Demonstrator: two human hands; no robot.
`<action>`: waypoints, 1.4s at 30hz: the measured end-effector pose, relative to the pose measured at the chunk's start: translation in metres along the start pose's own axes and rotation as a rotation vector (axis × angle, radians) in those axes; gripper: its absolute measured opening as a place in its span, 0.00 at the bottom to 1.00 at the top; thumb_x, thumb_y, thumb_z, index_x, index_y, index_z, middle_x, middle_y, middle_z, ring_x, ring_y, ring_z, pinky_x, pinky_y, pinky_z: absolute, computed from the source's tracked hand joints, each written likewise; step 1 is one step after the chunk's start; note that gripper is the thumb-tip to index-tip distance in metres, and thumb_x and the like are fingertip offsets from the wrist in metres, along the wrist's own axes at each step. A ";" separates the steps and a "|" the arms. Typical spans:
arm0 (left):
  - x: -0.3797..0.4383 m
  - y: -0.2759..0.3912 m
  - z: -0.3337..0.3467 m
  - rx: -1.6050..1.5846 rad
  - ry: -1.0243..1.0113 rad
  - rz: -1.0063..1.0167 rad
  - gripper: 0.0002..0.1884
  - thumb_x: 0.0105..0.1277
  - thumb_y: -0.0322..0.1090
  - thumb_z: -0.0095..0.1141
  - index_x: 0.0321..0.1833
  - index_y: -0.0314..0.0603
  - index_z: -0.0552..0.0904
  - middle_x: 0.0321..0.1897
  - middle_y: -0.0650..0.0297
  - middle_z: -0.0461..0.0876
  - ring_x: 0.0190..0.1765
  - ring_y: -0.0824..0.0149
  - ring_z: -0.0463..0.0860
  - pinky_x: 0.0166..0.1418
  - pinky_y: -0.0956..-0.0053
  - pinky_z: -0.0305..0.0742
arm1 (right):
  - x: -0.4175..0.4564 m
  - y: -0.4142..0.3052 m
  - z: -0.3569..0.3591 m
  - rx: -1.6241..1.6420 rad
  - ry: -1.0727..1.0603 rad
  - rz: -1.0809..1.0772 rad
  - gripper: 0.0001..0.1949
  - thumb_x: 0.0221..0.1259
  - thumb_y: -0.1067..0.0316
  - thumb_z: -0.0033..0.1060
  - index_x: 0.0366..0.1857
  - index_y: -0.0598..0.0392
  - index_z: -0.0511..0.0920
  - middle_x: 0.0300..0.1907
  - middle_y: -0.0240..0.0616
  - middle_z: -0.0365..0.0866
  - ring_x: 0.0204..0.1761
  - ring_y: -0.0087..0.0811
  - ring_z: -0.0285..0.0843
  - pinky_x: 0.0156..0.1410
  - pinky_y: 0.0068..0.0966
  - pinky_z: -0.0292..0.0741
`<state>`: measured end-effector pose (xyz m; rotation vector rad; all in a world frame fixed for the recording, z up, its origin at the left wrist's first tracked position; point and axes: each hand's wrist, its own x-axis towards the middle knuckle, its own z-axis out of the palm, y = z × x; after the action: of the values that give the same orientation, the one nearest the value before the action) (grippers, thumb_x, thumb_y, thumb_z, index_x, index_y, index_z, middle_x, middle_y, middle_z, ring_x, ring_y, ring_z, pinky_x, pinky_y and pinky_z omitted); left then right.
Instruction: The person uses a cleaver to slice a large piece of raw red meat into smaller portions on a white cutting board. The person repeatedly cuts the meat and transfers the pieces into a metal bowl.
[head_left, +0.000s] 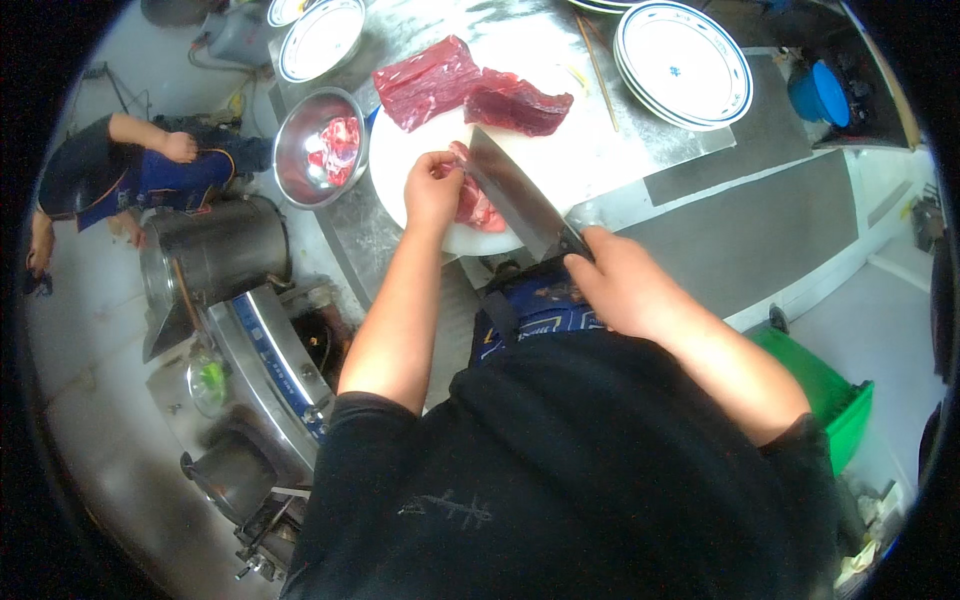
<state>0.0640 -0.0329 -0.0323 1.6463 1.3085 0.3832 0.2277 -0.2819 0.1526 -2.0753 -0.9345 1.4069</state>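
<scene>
My right hand (626, 281) grips the handle of a broad-bladed cleaver (517, 195), its blade reaching up and left over the white round cutting board (405, 169). Under and beside the blade lies a trimmed piece of pale red meat (476, 206), partly hidden. With bent fingertips, my left hand (436, 191) pinches the upper end of that piece, just left of the blade. Beyond it on the board rest a large slab of red meat (427, 82) and a darker slab (519, 103), which touch each other.
A steel bowl (289, 161) holding meat pieces stands left of the board. Stacked blue-rimmed plates (679, 67) and chopsticks (596, 71) lie at the right, more plates (322, 41) at the back left. A large metal pot (225, 244) and another person (142, 165) are further left. A green bin (814, 390) stands right.
</scene>
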 end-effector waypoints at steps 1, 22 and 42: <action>-0.001 0.000 0.000 -0.013 -0.012 -0.003 0.11 0.68 0.25 0.67 0.52 0.37 0.87 0.41 0.61 0.88 0.40 0.69 0.87 0.45 0.73 0.83 | 0.002 -0.003 0.003 -0.011 0.017 -0.009 0.18 0.79 0.58 0.56 0.45 0.69 0.76 0.40 0.69 0.86 0.50 0.69 0.86 0.59 0.56 0.80; -0.009 0.015 -0.008 -0.013 -0.009 -0.003 0.17 0.62 0.31 0.73 0.53 0.40 0.86 0.42 0.60 0.89 0.43 0.66 0.88 0.52 0.69 0.83 | 0.008 -0.014 0.044 -0.359 0.207 -0.095 0.14 0.78 0.62 0.59 0.49 0.65 0.73 0.36 0.66 0.87 0.43 0.68 0.88 0.52 0.58 0.84; 0.006 0.010 -0.013 -0.068 -0.099 0.030 0.11 0.65 0.25 0.68 0.50 0.39 0.86 0.42 0.59 0.91 0.43 0.65 0.91 0.49 0.69 0.86 | 0.034 -0.037 0.060 -0.362 0.260 -0.037 0.15 0.78 0.61 0.59 0.45 0.66 0.74 0.36 0.68 0.87 0.46 0.68 0.88 0.55 0.57 0.83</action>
<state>0.0623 -0.0208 -0.0200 1.6097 1.1860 0.3555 0.1700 -0.2317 0.1357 -2.4139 -1.1749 0.9703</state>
